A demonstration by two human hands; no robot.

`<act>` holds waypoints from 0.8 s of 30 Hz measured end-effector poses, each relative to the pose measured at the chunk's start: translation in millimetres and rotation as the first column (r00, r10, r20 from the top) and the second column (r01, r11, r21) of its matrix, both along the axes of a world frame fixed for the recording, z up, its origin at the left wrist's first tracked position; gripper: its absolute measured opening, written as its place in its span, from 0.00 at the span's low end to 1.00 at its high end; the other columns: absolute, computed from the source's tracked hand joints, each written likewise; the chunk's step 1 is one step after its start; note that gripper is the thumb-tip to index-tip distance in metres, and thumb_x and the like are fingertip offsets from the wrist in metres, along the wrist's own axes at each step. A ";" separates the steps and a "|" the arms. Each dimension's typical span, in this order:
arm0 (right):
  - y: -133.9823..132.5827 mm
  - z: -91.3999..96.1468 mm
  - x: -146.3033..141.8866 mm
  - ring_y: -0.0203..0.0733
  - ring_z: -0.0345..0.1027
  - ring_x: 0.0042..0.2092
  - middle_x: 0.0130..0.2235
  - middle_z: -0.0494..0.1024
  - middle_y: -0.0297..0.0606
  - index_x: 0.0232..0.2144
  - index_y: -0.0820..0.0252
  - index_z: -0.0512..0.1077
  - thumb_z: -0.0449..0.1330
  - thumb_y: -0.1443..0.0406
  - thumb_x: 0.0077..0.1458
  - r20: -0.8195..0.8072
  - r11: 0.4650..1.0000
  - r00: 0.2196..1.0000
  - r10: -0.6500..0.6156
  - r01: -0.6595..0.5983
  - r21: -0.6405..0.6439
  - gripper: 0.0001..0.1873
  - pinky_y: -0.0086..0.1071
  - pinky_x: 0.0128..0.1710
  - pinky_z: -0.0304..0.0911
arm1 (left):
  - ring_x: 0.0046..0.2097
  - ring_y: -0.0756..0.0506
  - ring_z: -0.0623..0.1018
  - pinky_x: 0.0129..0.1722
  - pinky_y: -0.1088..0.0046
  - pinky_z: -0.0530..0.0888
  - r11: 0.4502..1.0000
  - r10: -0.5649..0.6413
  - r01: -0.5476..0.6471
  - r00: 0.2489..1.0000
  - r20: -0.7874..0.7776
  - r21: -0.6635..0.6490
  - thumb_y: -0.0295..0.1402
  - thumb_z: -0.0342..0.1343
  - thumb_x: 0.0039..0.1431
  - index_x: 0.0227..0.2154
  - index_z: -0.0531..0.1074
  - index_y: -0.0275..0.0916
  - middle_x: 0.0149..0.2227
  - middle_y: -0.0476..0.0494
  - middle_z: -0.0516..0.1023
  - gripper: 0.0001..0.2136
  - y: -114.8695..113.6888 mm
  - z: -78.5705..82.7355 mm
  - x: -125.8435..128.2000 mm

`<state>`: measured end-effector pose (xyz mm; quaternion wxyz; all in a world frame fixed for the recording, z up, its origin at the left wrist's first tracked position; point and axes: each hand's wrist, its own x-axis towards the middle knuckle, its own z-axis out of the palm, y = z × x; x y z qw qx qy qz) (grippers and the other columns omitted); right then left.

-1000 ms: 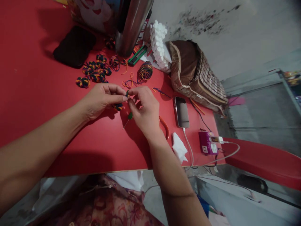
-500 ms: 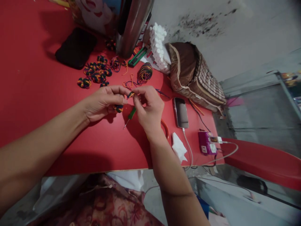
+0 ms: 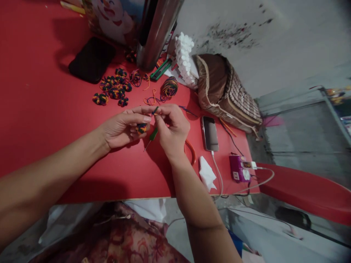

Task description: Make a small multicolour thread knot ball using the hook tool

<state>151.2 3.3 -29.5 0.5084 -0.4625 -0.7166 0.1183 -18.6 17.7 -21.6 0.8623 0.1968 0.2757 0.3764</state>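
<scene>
My left hand (image 3: 123, 128) is closed around a small crocheted yarn piece (image 3: 141, 128) in dark blue, green, orange and yellow. Thumb and forefinger of my right hand (image 3: 172, 126) pinch a dark strand of yarn (image 3: 155, 111) right at my left fingertips. Below my right fingers shows a crochet hook (image 3: 153, 134) with a green handle and thin metal tip, partly hidden by that hand. Several similar crocheted pieces (image 3: 116, 92) lie in a cluster beyond my left hand. A ball of multicoloured yarn (image 3: 169, 87) with loose strands sits beyond my right hand.
On the red table (image 3: 90, 160) are a black pouch (image 3: 92, 60), a metal cylinder (image 3: 157, 34), a green cutter (image 3: 161, 70), a brown bag (image 3: 215, 80), a charging phone (image 3: 210, 133), a crumpled tissue (image 3: 207, 173), an orange curved handle (image 3: 192, 150) and a purple power adapter (image 3: 238, 168).
The bit of yarn at my fingertips has turned more upright, and a dark strand stands between both hands. The crocheted piece shows more of its face below my left thumb.
</scene>
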 end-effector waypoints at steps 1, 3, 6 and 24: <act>-0.4 -0.1 -0.2 0.41 0.76 0.41 0.38 0.83 0.36 0.36 0.53 0.77 0.61 0.67 0.67 0.000 1.000 1.000 0.000 0.000 0.006 0.06 0.36 0.42 0.69 | 0.20 0.57 0.60 0.18 0.82 0.57 1.000 -0.014 0.014 1.000 -0.013 0.005 0.21 0.72 0.41 0.37 0.84 0.36 0.20 0.56 0.66 0.16 -0.5 0.2 0.4; -0.9 -0.4 -0.5 0.40 0.76 0.42 0.39 0.83 0.36 0.36 0.53 0.77 0.61 0.66 0.67 -0.009 1.000 1.000 -0.001 0.001 0.005 0.06 0.36 0.42 0.69 | 0.20 0.57 0.61 0.18 0.81 0.56 0.999 -0.032 0.033 0.999 -0.027 0.029 0.22 0.71 0.42 0.37 0.85 0.35 0.20 0.55 0.66 0.15 -1.1 -0.1 1.0; -0.2 -0.8 -1.0 0.36 0.72 0.36 0.36 0.81 0.34 0.37 0.54 0.77 0.61 0.65 0.66 -0.107 0.996 0.994 -0.014 0.004 -0.093 0.05 0.33 0.38 0.67 | 0.20 0.57 0.60 0.17 0.81 0.55 0.997 -0.025 0.027 0.999 -0.025 0.071 0.23 0.71 0.45 0.40 0.87 0.35 0.20 0.54 0.67 0.16 -0.4 -1.7 1.1; 4.4 9.0 -3.8 0.28 0.69 0.27 0.29 0.79 0.28 0.35 0.57 0.79 0.77 0.59 0.49 -0.687 0.703 0.709 -0.158 -0.408 -0.583 0.14 0.24 0.24 0.64 | 0.28 0.55 0.74 0.28 0.79 0.71 0.953 0.270 -0.265 0.963 -0.013 0.147 0.15 0.66 0.46 0.46 0.86 0.44 0.38 0.51 0.83 0.25 8.7 -4.8 -1.4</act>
